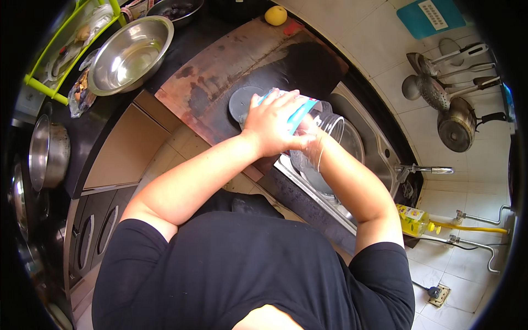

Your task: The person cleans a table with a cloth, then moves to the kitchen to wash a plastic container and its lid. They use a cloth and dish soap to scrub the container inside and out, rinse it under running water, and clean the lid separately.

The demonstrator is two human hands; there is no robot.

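My left hand (276,122) is wrapped over the side of a clear jar (331,127) with a blue and white label, which lies tilted over the edge between board and sink. At the jar's open rim is my right hand (309,130), which seems to reach inside; its fingers are mostly hidden by the jar and my left hand. Just left of the jar, a round dark grey lid (240,102) lies flat on the worn reddish-brown board (212,82).
A steel sink (379,148) with a tap (426,169) is at right, a large round vessel inside. A yellow fruit (275,15) sits on the board's far edge. A steel bowl (132,55) and green rack (47,91) stand left. Ladles and a pan (457,126) hang on the right wall.
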